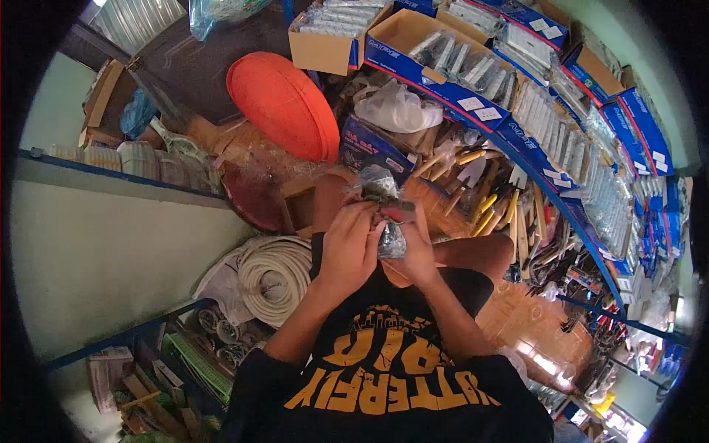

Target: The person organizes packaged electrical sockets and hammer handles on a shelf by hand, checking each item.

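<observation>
Both hands meet just below the blue box, working at a small plastic bag of metal parts. The left hand grasps the bag's side; the right hand pinches its top. The step looks like opening or sorting the bag; the next move probably needs a steady two-handed pull. An orange disc lies left of the box.

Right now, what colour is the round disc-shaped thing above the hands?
Orange. The round disc shows clearly in the head view, above both hands.
</observation>
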Available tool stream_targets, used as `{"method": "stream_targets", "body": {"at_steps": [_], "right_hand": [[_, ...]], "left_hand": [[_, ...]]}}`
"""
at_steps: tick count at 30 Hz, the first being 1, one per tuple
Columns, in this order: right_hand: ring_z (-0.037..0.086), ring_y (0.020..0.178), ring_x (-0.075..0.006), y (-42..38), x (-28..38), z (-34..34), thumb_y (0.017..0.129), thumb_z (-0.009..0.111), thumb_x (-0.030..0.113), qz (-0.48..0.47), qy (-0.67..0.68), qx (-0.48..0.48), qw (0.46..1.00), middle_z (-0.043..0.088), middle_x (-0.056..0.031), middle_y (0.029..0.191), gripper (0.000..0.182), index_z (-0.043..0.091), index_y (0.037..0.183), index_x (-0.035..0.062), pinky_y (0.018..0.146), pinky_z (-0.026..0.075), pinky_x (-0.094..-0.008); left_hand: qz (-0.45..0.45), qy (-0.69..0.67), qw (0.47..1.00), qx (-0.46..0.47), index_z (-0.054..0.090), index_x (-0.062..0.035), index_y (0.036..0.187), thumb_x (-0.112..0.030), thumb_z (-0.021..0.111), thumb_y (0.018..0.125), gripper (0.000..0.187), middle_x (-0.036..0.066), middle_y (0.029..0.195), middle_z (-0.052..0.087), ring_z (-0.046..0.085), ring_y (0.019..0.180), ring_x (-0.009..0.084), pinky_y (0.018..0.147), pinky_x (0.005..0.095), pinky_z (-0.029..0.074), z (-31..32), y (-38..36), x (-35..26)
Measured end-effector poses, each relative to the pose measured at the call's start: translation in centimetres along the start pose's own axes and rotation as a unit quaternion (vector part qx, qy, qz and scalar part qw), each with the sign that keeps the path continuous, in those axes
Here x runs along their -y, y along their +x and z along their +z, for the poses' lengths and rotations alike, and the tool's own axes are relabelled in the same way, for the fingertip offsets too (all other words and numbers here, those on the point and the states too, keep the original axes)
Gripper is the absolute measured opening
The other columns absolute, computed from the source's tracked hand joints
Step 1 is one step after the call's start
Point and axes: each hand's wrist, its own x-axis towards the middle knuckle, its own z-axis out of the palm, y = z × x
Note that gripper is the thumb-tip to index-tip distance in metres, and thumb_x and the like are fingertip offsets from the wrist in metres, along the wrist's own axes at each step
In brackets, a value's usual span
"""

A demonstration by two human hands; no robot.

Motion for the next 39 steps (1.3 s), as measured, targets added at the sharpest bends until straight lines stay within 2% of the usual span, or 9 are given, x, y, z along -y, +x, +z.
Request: {"method": "stream_targets", "body": {"at_steps": [1, 3, 7, 10, 12, 14, 16, 23, 39], "right_hand": [[0.056, 0.103, -0.0318, 0.0, -0.2, 0.1, 0.075, 0.075, 0.013, 0.034, 0.084, -0.042, 0.995, 0.052, -0.0155, 0.117, 0.045, 0.058, 0.115, 0.0021, 0.090, 0.046, -0.0373], [0.046, 0.111, -0.0126, 0.3, -0.6, -0.9, 0.098, 0.039, 0.006, 0.034, -0.036, 0.044, 0.998, 0.046, -0.0046, 0.118, 0.029, 0.043, 0.126, 0.0054, 0.094, 0.040, -0.0273], [0.043, 0.109, -0.0117, 0.5, -0.9, -1.9, 0.098, 0.037, 0.005, -0.098, -0.310, 0.048, 0.945, 0.045, -0.0041, 0.115, 0.026, 0.044, 0.123, 0.0070, 0.095, 0.036, -0.0251], [0.046, 0.113, -0.0123, 0.8, -0.9, -1.5, 0.102, 0.036, 0.011, -0.089, -0.144, 0.026, 0.985, 0.047, -0.0047, 0.119, 0.025, 0.044, 0.126, 0.0085, 0.098, 0.038, -0.0273], [0.049, 0.119, -0.0150, 0.9, 0.0, -0.5, 0.105, 0.036, 0.021, 0.124, 0.286, -0.050, 0.949, 0.049, -0.0048, 0.121, 0.027, 0.046, 0.127, 0.0089, 0.101, 0.040, -0.0297], [0.053, 0.120, -0.0204, 0.9, -1.0, -1.9, 0.106, 0.036, 0.028, 0.003, 0.029, -0.009, 1.000, 0.052, -0.0077, 0.127, 0.034, 0.047, 0.131, 0.0074, 0.101, 0.045, -0.0342], [0.057, 0.114, -0.0230, 1.6, 2.8, -1.3, 0.106, 0.036, 0.025, 0.168, 0.437, 0.038, 0.883, 0.054, -0.0109, 0.129, 0.035, 0.048, 0.133, 0.0053, 0.098, 0.048, -0.0369], [0.061, 0.104, -0.0217, 0.3, 1.6, -1.8, 0.106, 0.036, 0.033, 0.019, 0.126, -0.062, 0.990, 0.056, -0.0127, 0.126, 0.043, 0.045, 0.135, 0.0040, 0.094, 0.052, -0.0364], [0.064, 0.101, -0.0207, 1.7, 1.7, -0.6, 0.105, 0.037, 0.042, 0.099, 0.367, 0.044, 0.924, 0.058, -0.0123, 0.124, 0.048, 0.047, 0.133, 0.0043, 0.086, 0.055, -0.0327]], "left_hand": [[-0.015, -0.019, 1.000, -0.001, 0.057, 0.0049, 0.106, -0.006, 0.057, 0.090, 0.020, 0.021, 0.102, 0.058, 0.057, 0.095, 0.0397, 0.084, 0.0440, 0.046, 0.0, 0.0, 0.3], [-0.030, -0.038, 0.999, -0.002, 0.058, 0.0050, 0.103, -0.007, 0.056, 0.091, 0.017, 0.021, 0.098, 0.059, 0.058, 0.091, 0.0398, 0.081, 0.0441, 0.047, 0.0, 0.1, 0.4], [-0.093, -0.149, 0.984, -0.007, 0.057, 0.0058, 0.112, -0.007, 0.052, 0.093, 0.023, 0.024, 0.111, 0.059, 0.056, 0.106, 0.0417, 0.093, 0.0444, 0.044, 1.3, -1.1, 0.3], [-0.009, -0.103, 0.995, -0.015, 0.049, 0.0062, 0.132, -0.005, 0.051, 0.091, 0.042, 0.024, 0.138, 0.048, 0.041, 0.133, 0.0409, 0.111, 0.0461, 0.032, 2.9, -1.7, -0.7], [0.044, -0.030, 0.999, 0.003, 0.044, 0.0059, 0.138, 0.000, 0.051, 0.084, 0.055, 0.023, 0.149, 0.036, 0.031, 0.140, 0.0406, 0.116, 0.0466, 0.024, 3.6, -2.5, -0.9], [0.048, -0.016, 0.998, 0.033, 0.039, 0.0066, 0.142, 0.003, 0.052, 0.079, 0.064, 0.022, 0.152, 0.032, 0.028, 0.141, 0.0430, 0.116, 0.0502, 0.024, 4.0, -3.4, -1.1], [0.094, 0.023, 0.993, 0.062, 0.042, 0.0077, 0.139, 0.002, 0.052, 0.079, 0.061, 0.022, 0.150, 0.035, 0.029, 0.141, 0.0399, 0.115, 0.0506, 0.025, 4.1, -3.9, -1.8], [0.157, 0.072, 0.985, 0.028, 0.057, 0.0053, 0.127, -0.004, 0.051, 0.084, 0.045, 0.017, 0.139, 0.052, 0.043, 0.134, 0.0324, 0.112, 0.0483, 0.032, 4.6, -4.7, -2.2], [0.162, 0.135, 0.977, 0.030, 0.055, -0.0040, 0.134, -0.029, 0.056, 0.090, 0.051, 0.008, 0.142, 0.050, 0.039, 0.136, 0.0255, 0.116, 0.0477, 0.025, 2.8, -4.0, -1.4]]}}
